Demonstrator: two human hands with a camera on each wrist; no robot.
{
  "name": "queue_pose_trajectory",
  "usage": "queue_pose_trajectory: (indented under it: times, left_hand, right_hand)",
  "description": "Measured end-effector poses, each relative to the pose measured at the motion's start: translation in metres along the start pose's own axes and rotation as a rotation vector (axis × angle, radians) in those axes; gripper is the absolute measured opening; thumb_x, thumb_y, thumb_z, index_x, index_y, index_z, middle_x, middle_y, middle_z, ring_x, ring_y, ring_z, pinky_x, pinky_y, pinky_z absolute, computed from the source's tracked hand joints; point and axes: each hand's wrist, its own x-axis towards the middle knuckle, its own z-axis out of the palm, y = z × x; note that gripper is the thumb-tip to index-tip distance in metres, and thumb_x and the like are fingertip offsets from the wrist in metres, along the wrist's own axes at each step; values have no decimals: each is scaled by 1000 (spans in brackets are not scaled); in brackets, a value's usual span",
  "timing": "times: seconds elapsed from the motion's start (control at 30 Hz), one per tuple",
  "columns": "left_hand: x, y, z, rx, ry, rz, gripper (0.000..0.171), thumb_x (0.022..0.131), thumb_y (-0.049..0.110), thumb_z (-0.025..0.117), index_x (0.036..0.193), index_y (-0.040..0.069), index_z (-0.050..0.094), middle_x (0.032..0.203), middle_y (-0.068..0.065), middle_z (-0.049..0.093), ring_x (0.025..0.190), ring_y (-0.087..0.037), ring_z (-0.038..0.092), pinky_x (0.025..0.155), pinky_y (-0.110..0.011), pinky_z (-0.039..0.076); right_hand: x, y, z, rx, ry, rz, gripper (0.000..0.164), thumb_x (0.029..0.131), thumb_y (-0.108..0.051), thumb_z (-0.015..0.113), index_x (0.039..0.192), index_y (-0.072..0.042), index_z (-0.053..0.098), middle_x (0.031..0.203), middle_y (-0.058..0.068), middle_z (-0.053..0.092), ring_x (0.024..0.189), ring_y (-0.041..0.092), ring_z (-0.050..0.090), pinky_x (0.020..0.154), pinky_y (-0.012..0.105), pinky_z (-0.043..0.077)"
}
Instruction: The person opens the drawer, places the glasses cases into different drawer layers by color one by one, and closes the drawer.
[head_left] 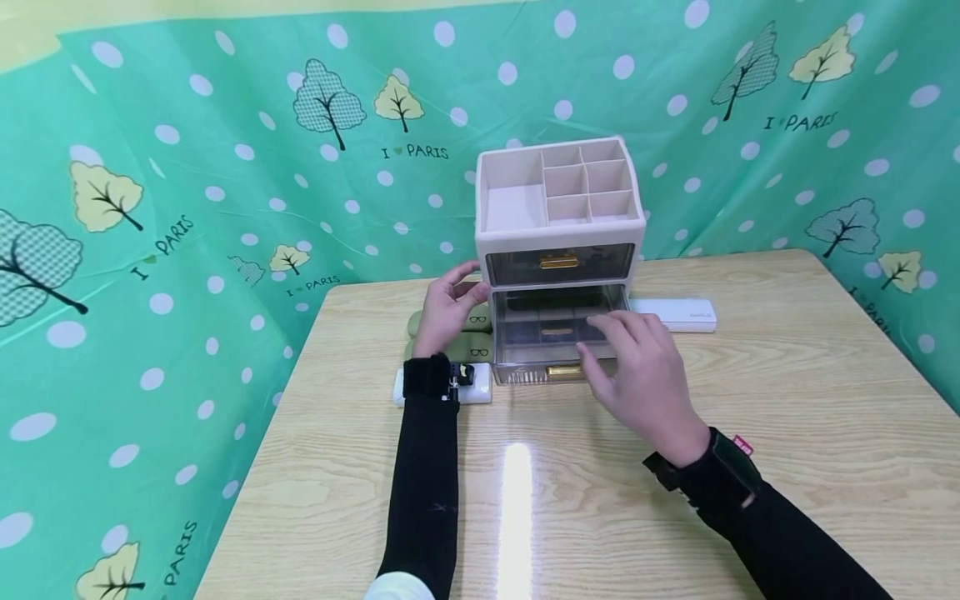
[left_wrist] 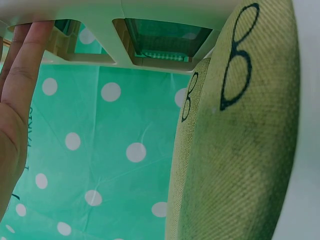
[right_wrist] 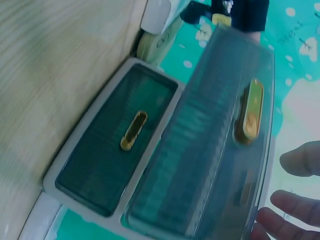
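Note:
A white desktop organizer [head_left: 562,235] with smoky see-through drawers stands at the back of the table. Its middle drawer [head_left: 517,354] is pulled out, with a gold handle [right_wrist: 253,111] on the front. My left hand [head_left: 444,310] rests its fingers against the organizer's left side, and the left wrist view shows those fingers stretched up to the white frame. Over the right part of the open drawer is my right hand [head_left: 645,367], thumb and fingers spread apart with nothing between them. The lower drawer [right_wrist: 112,150] is closed, as is the top drawer [head_left: 517,265].
Two green glasses cases [left_wrist: 250,135] lie left of the organizer, partly behind my left hand. A white box [head_left: 480,390] lies under my left wrist, and another white box [head_left: 686,315] sits to the right. Dotted green cloth [head_left: 247,208] hangs behind the table.

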Motion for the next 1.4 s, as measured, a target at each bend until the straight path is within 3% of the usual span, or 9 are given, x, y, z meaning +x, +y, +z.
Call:
queue_pose_trajectory:
  times: [0.3, 0.63, 0.77, 0.97, 1.17, 1.4]
  left_hand:
    - [0, 0, 1, -16, 8, -11, 48, 96, 14, 71, 141, 4, 59, 131, -20, 66, 110, -24, 70, 95, -35, 58]
    - [-2, 0, -1, -8, 2, 12, 49, 96, 18, 72, 141, 6, 59, 130, -20, 66, 111, -25, 70, 94, -36, 59]
    - [-1, 0, 0, -7, 5, 5, 48, 96, 18, 72, 141, 7, 60, 129, -20, 67, 110, -25, 71, 94, -36, 59]
    - [-1, 1, 2, -17, 1, 7, 48, 96, 16, 71, 141, 5, 60, 129, -22, 66, 110, -24, 71, 95, -37, 58]
    - [-1, 2, 2, -10, 2, 1, 49, 96, 18, 71, 141, 6, 60, 131, -19, 66, 111, -24, 70, 95, -37, 58]
    - [-1, 3, 2, -6, 14, -35, 48, 95, 20, 72, 141, 10, 61, 131, -19, 66, 113, -25, 69, 96, -38, 58]
  right_hand:
    - [4, 19, -15, 13, 41, 106, 34, 90, -10, 75, 116, 10, 66, 108, 28, 67, 99, 47, 61, 86, 58, 51]
    - [9, 44, -22, 45, 85, 313, 33, 94, -10, 69, 118, 13, 64, 110, 31, 68, 98, 46, 60, 82, 58, 47]
    - [10, 56, -22, 52, 31, 406, 37, 98, -14, 65, 123, 13, 62, 115, 32, 65, 101, 47, 58, 84, 61, 45]
    - [13, 76, -20, 38, -123, 524, 48, 102, -24, 60, 133, 13, 57, 123, 36, 60, 108, 50, 56, 87, 64, 44]
    - [13, 98, -11, 30, -247, 590, 53, 103, -28, 58, 136, 13, 53, 123, 38, 57, 110, 54, 53, 87, 67, 43]
    - [15, 123, 0, 10, -328, 621, 57, 100, -25, 62, 138, 15, 50, 126, 40, 55, 113, 56, 52, 91, 68, 44]
